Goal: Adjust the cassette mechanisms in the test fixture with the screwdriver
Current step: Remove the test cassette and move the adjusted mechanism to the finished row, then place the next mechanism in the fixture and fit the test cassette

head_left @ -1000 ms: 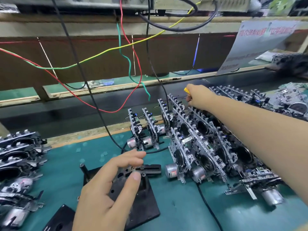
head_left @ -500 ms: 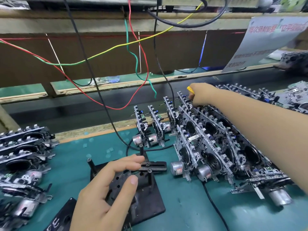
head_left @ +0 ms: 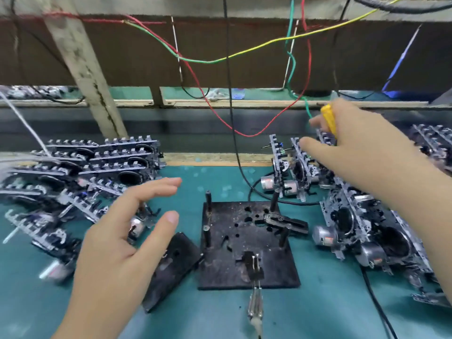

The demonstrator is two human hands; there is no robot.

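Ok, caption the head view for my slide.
Right hand holds yellow screwdriver above cassette mechanisms; open left hand hovers beside empty black test fixture.

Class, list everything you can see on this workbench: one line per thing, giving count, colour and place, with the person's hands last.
Test fixture: one, black plate with posts, centre.
Cassette mechanisms: many, silver-black; piled left, standing in rows right.
Black plate: one, left of fixture.
Clear-handled tool: one, fixture's front edge.
Wires: red, green, yellow, black, hanging above.
Mat: teal, covers bench.
Left hand: open, above left pile.
Right hand: holds yellow screwdriver over right rows.
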